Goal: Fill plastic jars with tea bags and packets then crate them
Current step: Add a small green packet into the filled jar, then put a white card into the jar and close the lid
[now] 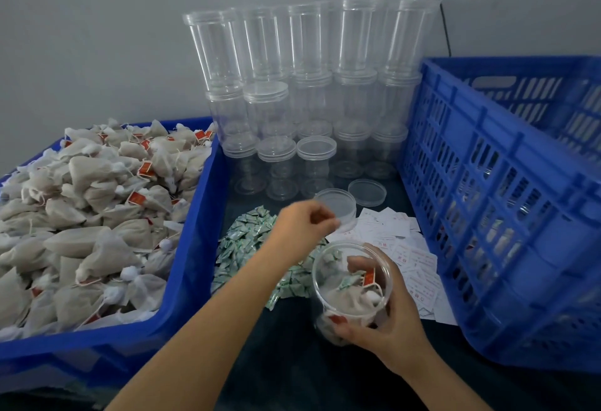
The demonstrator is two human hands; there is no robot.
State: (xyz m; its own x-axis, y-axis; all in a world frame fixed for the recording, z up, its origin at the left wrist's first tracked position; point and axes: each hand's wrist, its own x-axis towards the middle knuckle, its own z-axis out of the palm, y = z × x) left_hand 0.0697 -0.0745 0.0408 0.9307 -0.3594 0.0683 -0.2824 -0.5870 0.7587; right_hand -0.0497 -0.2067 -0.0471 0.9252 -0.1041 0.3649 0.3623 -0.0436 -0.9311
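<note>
Steadying the open filled jar upright on the tabletop in its curled grip, the right hand keeps the mouth clear while the left hand pinches the clear lid just behind it, apparently for capping.

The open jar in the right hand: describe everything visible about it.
The jar is clear plastic, round, lidless, its mouth tilted toward the camera. Inside lie beige cloth tea bags with white tied ends, a red string tag and a small green packet. The right hand grips it from below and the side, thumb on its near wall, holding it over the dark table. The left hand is apart from it, at a loose lid.
</note>
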